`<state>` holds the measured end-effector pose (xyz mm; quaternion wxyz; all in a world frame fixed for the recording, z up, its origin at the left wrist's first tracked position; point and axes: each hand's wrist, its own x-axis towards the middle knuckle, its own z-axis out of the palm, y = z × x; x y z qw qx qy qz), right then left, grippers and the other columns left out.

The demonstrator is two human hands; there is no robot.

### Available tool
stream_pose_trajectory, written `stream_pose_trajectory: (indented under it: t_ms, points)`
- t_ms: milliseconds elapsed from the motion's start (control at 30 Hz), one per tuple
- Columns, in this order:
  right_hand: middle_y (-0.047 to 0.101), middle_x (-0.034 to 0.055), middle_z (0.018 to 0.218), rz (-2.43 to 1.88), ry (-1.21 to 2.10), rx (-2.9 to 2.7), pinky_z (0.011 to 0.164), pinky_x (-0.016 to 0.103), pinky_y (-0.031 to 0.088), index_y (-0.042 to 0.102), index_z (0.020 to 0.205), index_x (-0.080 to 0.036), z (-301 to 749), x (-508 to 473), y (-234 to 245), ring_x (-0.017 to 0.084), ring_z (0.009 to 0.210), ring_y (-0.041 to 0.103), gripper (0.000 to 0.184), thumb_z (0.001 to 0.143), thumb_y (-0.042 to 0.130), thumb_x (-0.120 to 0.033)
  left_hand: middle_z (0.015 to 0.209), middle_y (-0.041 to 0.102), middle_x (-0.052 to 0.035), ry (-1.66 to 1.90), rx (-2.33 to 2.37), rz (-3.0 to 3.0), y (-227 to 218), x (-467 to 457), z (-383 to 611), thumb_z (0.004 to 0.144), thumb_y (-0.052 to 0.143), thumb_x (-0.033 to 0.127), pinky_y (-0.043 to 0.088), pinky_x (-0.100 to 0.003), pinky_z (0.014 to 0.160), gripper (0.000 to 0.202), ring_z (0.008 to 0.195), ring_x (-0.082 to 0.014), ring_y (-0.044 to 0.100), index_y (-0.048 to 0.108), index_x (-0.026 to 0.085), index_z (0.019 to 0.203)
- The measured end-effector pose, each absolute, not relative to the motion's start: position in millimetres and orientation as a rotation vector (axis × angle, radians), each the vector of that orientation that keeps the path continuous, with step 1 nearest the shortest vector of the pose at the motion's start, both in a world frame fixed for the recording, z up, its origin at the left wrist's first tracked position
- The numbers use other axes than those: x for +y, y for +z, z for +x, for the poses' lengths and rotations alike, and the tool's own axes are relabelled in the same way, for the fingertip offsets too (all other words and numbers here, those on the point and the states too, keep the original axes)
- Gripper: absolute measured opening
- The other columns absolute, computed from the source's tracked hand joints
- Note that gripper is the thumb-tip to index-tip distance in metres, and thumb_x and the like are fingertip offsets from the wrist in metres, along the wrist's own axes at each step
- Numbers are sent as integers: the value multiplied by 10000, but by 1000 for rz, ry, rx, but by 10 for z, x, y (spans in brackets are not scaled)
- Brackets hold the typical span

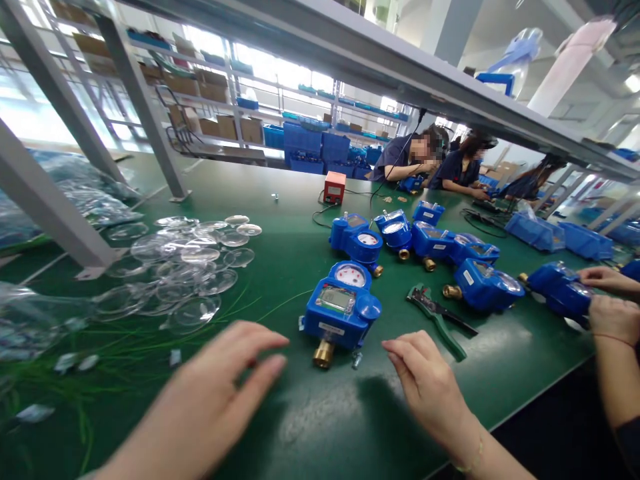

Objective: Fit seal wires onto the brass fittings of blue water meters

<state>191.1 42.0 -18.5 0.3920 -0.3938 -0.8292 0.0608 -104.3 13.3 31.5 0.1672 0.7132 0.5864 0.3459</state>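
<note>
blue meters [343, 308]: at least 8 | pliers [439, 321]: 1 | red box [334, 187]: 1 | clear discs [193, 312]: over 10

I am watching the left hand [215, 393] smearing into blur at the lower left, its forearm running off the bottom edge. The right hand [425, 387] is losing its forearm to the same edge. The blue meter [343, 310] just beyond them is showing a display [335, 299] too small for reading. At the right edge, a co-worker's hands [614, 313] are hiding part of another meter [557, 288].
</note>
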Motion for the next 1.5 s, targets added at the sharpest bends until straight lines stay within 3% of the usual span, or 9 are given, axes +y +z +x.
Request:
stream_pose_trajectory:
  t_ms: [67, 133, 267, 400, 633, 933, 1133, 1500]
  points:
    - [603, 66, 862, -1047, 136, -2079, 698, 334, 500, 591, 1052, -191, 1903, 402, -162, 181, 811, 546, 212, 911, 438, -146, 920, 649, -18, 693, 1387, 1708, 153, 70, -464, 834, 505, 388, 491, -285, 729, 245, 833, -189, 610, 621, 257, 1005]
    - [600, 62, 855, -1086, 113, -2045, 701, 333, 494, 588, 1059, -197, 1891, 389, -127, 179, 804, 542, 208, 912, 448, -157, 791, 621, -26, 721, 1287, 1301, -35, 82, -33, 860, 416, 345, 465, -243, 553, 289, 659, -157, 597, 558, 188, 1058]
    - [608, 48, 834, -1073, 55, -2043, 711, 321, 483, 572, 1000, -196, 1854, 394, -92, 176, 788, 544, 150, 906, 464, -154, 725, 553, 10, 892, 1235, 960, -338, 214, 286, 862, 375, 293, 361, -189, 431, 240, 504, -96, 522, 465, 156, 1038]
    - [591, 56, 816, -1040, -91, -2121, 705, 328, 460, 564, 911, -183, 1792, 436, -173, 185, 765, 525, 135, 893, 454, -106, 682, 533, 27, 929, 1189, 991, -434, 269, 236, 876, 377, 340, 355, -190, 430, 192, 501, -96, 522, 452, 170, 926]
    - [558, 127, 927, -938, -350, -2258, 735, 387, 444, 534, 1058, -81, 1704, 498, -321, 230, 821, 456, 228, 862, 429, -33, 665, 542, 21, 907, 1151, 1054, -476, 245, 204, 893, 330, 318, 359, -198, 429, 187, 468, -79, 495, 418, 167, 824]
    - [541, 148, 954, -919, -455, -2344, 740, 402, 439, 529, 1070, -56, 1722, 481, -279, 245, 842, 440, 234, 873, 405, -36, 681, 545, 25, 915, 1131, 1016, -476, 265, 210, 891, 332, 300, 350, -195, 427, 141, 473, -84, 501, 400, 177, 904]
    - [545, 154, 929, -921, -467, -2365, 738, 403, 436, 545, 1051, -34, 1721, 498, -280, 243, 839, 433, 228, 870, 406, -29, 645, 535, 28, 884, 1153, 1034, -456, 256, 214, 900, 324, 304, 347, -197, 433, 182, 450, -69, 465, 411, 170, 812]
    - [548, 164, 945, -896, -450, -2404, 722, 399, 434, 553, 1063, -19, 1718, 499, -249, 242, 825, 418, 246, 877, 394, -47, 666, 538, 20, 885, 1151, 1034, -437, 272, 209, 902, 319, 314, 344, -195, 432, 186, 471, -76, 487, 413, 170, 831]
